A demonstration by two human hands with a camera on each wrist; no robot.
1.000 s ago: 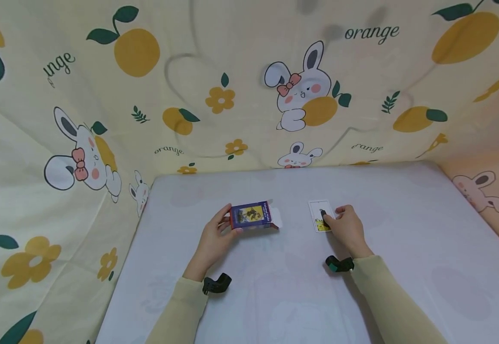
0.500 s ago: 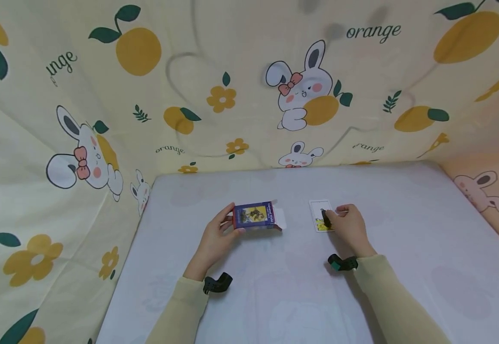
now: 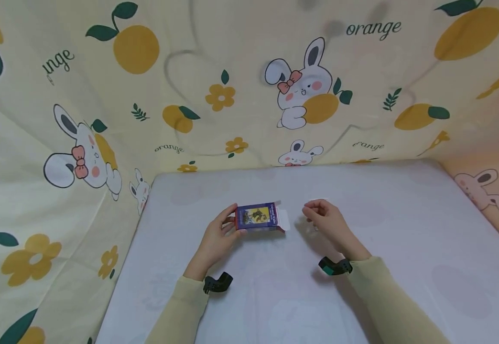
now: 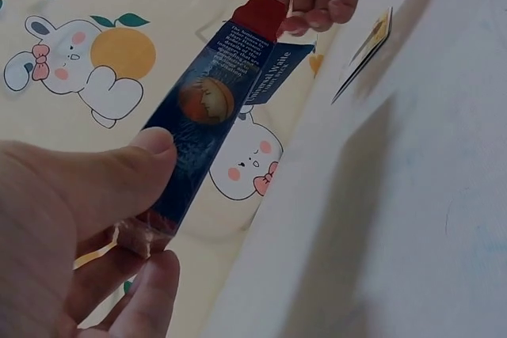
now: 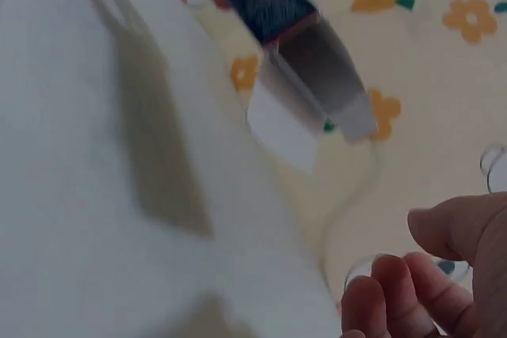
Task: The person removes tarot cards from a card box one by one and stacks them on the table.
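Observation:
A blue tarot card box [image 3: 255, 216] lettered "Universal Waite" is held in my left hand [image 3: 216, 241], thumb on one narrow side and fingers on the other. Its right end stands open with the flaps out; a white flap [image 5: 281, 124] and the grey inside show in the right wrist view. To the right of the box, my right hand [image 3: 331, 228] hovers with loosely curled fingers. A gap shows between its thumb [image 5: 444, 231] and fingers, with nothing in it. A tarot card [image 4: 368, 53] lies on the table, mostly hidden under this hand in the head view.
The white tabletop [image 3: 275, 296] runs back to a cloth backdrop [image 3: 241, 57] printed with rabbits and oranges. The backdrop also closes off the left and right sides. Both wrists wear a black camera [image 3: 218, 283].
My right hand has drawn back from the card's face and moved left, now covering most of it. My left hand has shifted the box slightly right.

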